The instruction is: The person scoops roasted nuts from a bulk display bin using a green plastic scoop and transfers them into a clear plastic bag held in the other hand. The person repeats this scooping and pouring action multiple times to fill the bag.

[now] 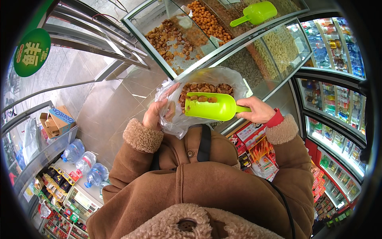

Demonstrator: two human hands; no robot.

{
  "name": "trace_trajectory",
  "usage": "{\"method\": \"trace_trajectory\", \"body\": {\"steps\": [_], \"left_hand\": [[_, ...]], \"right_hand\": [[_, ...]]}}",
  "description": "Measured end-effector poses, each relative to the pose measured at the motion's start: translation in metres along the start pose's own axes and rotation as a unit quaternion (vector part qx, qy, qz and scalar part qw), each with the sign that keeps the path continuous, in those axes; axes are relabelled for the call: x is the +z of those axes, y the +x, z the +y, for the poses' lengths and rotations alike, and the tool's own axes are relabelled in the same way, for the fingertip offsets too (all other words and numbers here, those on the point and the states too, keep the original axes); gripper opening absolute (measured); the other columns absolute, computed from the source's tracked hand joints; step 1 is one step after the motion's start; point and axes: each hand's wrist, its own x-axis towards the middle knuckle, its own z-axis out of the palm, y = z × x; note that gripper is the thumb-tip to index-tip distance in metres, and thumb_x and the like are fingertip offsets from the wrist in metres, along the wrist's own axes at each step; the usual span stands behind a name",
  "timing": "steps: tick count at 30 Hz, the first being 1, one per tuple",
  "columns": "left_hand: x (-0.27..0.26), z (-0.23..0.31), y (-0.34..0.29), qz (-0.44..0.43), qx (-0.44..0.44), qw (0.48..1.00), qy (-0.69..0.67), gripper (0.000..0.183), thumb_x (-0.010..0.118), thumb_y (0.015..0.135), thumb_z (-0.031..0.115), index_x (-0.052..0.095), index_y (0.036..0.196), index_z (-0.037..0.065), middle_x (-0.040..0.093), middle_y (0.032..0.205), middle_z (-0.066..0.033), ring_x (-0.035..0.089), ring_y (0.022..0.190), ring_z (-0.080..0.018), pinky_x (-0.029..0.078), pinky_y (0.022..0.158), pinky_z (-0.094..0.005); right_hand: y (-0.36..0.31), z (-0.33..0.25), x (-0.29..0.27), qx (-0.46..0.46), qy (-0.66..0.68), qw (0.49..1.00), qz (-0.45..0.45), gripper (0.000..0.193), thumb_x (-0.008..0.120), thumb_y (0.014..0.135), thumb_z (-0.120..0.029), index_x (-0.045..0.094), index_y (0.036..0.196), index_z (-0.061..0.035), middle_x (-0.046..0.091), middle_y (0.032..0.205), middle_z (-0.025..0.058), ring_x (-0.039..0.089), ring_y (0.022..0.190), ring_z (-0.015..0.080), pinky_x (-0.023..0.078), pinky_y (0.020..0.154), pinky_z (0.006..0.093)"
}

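Near the centre of the view, a clear plastic bag (pixel 234 77) holds a good heap of brown beans (pixel 195 88), apparently roasted broad beans. At 9 o'clock the left hand (pixel 154 114) pinches the bag's rim between thumb and fingers; at 3 o'clock the right hand (pixel 256 110) grips the handle of a lime-green scoop (pixel 213 111), its tray over the bag's mouth. So a share is already bagged, while a few beans lie along the scoop's far edge; more are spread thinly in the glass-walled bin (pixel 148 48) between 11 and 12. The bin's metal-framed corner comes down just beside the bag's upper rim, and a glass panel (pixel 274 51) runs off toward 2, limiting lift that way. At 4, printed cartons (pixel 260 153) crowd below the right sleeve. Roomier space lies between 9 and 10, over tiled floor (pixel 105 103).
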Motion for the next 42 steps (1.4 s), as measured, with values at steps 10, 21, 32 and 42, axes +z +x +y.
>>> {"method": "trace_trajectory", "body": {"steps": [10, 21, 32, 42], "left_hand": [[-0.001, -0.003, 0.0, -0.007, 0.006, 1.0, -0.015, 0.068, 0.054, 0.084, 0.033, 0.03, 0.141, 0.006, 0.035, 0.055, 0.0018, 0.032, 0.05, -0.0086, 0.026, 0.047, -0.0205], [0.004, -0.001, -0.006, 0.013, 0.016, 0.999, 0.03, 0.069, 0.051, 0.078, 0.016, 0.028, 0.142, 0.003, 0.037, 0.062, 0.004, 0.035, 0.056, -0.0072, 0.029, 0.051, -0.0193], [-0.006, -0.006, -0.004, 0.001, 0.009, 1.0, -0.017, 0.072, 0.055, 0.079, 0.016, 0.024, 0.144, 0.01, 0.036, 0.059, 0.0014, 0.034, 0.048, -0.0078, 0.028, 0.044, -0.0197], [0.004, -0.004, -0.01, 0.025, 0.009, 1.0, -0.013, 0.07, 0.048, 0.076, 0.01, 0.028, 0.142, 0.006, 0.033, 0.06, 0.006, 0.032, 0.054, -0.0064, 0.027, 0.051, -0.0192]], "right_hand": [[-0.007, -0.006, 0.014, 0.021, -0.042, 0.995, 0.084, 0.022, 0.063, 0.075, -0.004, 0.058, 0.096, 0.0015, 0.059, 0.078, 0.0173, 0.058, 0.072, 0.0253, 0.045, 0.068, 0.0332], [-0.019, -0.005, 0.024, -0.046, -0.093, 0.985, 0.141, 0.021, 0.063, 0.073, -0.001, 0.058, 0.094, 0.0003, 0.058, 0.083, 0.0165, 0.057, 0.077, 0.0352, 0.046, 0.067, 0.036], [-0.013, -0.005, 0.05, -0.133, -0.392, 0.863, 0.291, 0.032, 0.06, 0.064, 0.004, 0.059, 0.096, 0.0017, 0.06, 0.084, 0.0108, 0.058, 0.074, 0.0262, 0.046, 0.065, 0.0346], [-0.021, -0.001, 0.06, -0.169, -0.455, 0.779, 0.398, 0.034, 0.058, 0.063, 0.005, 0.061, 0.096, 0.0015, 0.063, 0.088, 0.0084, 0.059, 0.075, 0.0221, 0.047, 0.067, 0.0325]]}}
